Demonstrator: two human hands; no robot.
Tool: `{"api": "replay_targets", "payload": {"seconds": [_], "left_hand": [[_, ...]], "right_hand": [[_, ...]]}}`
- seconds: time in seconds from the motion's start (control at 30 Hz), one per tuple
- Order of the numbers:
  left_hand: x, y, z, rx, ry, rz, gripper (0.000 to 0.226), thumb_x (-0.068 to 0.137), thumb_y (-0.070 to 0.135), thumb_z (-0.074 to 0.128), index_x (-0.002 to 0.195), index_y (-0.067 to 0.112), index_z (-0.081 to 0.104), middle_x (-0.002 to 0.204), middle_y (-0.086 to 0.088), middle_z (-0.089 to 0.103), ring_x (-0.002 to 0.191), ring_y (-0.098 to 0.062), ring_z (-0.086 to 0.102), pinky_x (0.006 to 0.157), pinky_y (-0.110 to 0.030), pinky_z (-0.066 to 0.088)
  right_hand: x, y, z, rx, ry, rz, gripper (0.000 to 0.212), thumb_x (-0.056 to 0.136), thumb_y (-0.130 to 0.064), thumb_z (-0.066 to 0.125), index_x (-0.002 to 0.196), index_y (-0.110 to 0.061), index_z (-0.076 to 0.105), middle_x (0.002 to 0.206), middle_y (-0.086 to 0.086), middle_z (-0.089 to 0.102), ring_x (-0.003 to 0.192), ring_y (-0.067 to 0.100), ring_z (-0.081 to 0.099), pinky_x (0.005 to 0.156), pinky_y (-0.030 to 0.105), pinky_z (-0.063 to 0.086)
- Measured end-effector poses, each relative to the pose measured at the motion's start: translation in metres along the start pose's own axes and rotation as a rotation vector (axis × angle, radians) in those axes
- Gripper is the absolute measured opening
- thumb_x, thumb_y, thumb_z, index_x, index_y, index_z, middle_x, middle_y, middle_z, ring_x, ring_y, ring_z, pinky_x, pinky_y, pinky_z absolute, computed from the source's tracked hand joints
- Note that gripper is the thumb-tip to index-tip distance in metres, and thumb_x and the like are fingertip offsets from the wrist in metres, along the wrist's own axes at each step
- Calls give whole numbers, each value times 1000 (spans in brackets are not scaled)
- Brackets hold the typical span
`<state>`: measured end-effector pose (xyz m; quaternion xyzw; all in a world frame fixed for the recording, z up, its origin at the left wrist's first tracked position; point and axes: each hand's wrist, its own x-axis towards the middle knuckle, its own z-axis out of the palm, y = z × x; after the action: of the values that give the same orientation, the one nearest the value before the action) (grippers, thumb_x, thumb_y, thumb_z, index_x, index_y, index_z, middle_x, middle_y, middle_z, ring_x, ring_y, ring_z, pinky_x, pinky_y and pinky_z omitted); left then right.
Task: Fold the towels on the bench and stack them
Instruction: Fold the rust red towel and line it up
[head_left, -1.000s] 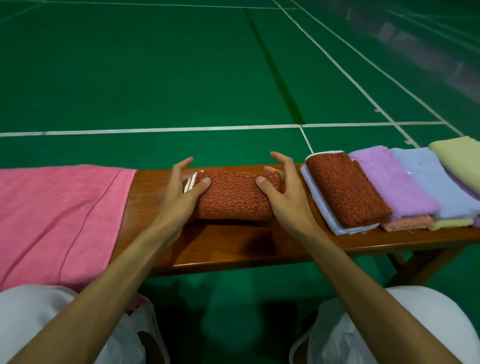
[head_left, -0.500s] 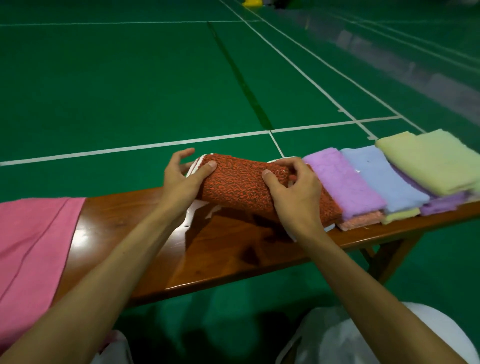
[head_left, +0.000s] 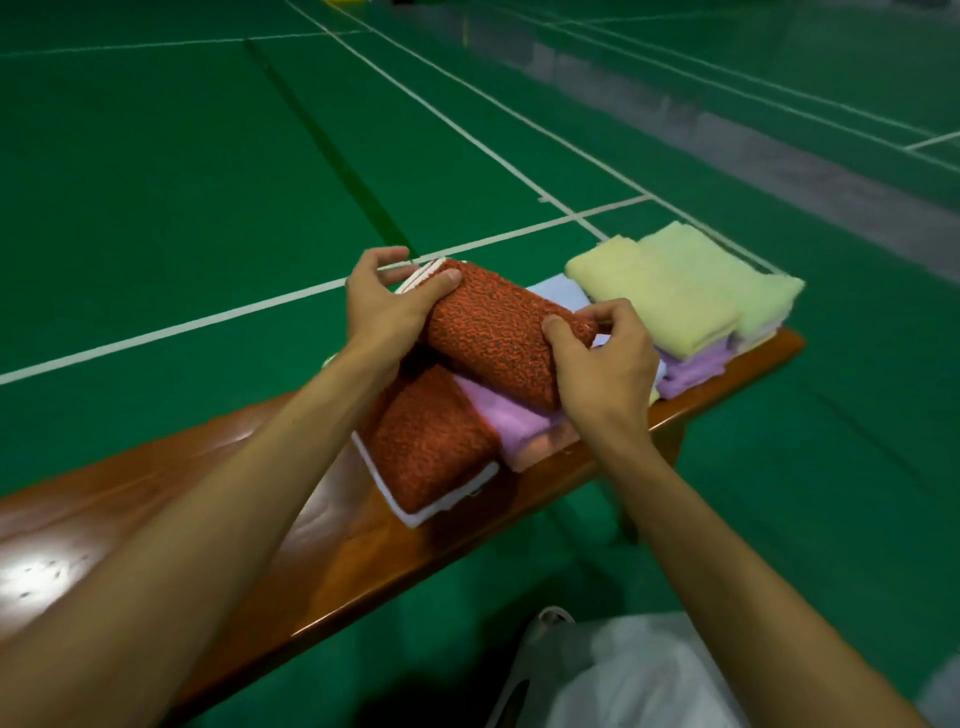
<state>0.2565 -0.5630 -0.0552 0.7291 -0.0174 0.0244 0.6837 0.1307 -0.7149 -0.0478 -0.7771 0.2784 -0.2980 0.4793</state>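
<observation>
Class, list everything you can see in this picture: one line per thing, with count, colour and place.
held towel: one, rust-orange, over the others.
bench towel: one, rust-orange, white-edged, nearest.
lilac towel: one, lilac, beside it.
blue towel: one, pale blue, behind held towel.
yellow towels: two or more, yellow-green, far end.
purple towel: one, purple, under them.
bench: one, brown, on green floor.
white fabric: one, white, bottom edge.
left hand, right hand: gripping held towel's ends.

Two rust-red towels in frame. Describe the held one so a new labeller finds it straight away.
On the wooden bench, look at the row of folded towels at its right end. The rust-red towel held above that row, left hand and right hand gripping its ends, is it. The other rust-red towel lies flat below it, not held.
</observation>
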Motion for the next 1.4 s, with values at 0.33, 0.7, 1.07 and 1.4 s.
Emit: {"api": "replay_targets", "payload": {"seconds": [0.33,0.7,1.07,1.4], "left_hand": [[47,-8,123,284,-167,120,51,65,44,95,104,23,70,106,5,70,100,-13,66,92,-30,54],[-5,2,112,861,-350,607,63,86,68,46,133,30,63,143,-3,56,138,-29,43,114,-43,31],[-33,-23,130,1070,-420,526,74,92,70,29,158,36,36,170,-6,22,158,-33,10,127,-57,6],[-31,-14,123,1088,-481,505,75,95,73,23,160,38,29,172,-6,17,158,-34,7,127,-56,5]], "right_hand": [[53,42,-33,-290,163,-115,30,88,-40,67,81,-13,58,85,6,60,79,23,53,70,33,32],[89,30,-50,-755,-5,-419,21,88,-37,66,100,-20,69,126,3,57,124,27,46,90,40,43],[140,76,-49,-1026,-600,-498,71,96,-64,5,162,-40,10,173,-2,5,156,31,18,118,58,27],[135,65,-52,-944,-628,-439,73,94,-66,6,162,-41,14,172,-4,8,156,31,17,121,59,22]]}}
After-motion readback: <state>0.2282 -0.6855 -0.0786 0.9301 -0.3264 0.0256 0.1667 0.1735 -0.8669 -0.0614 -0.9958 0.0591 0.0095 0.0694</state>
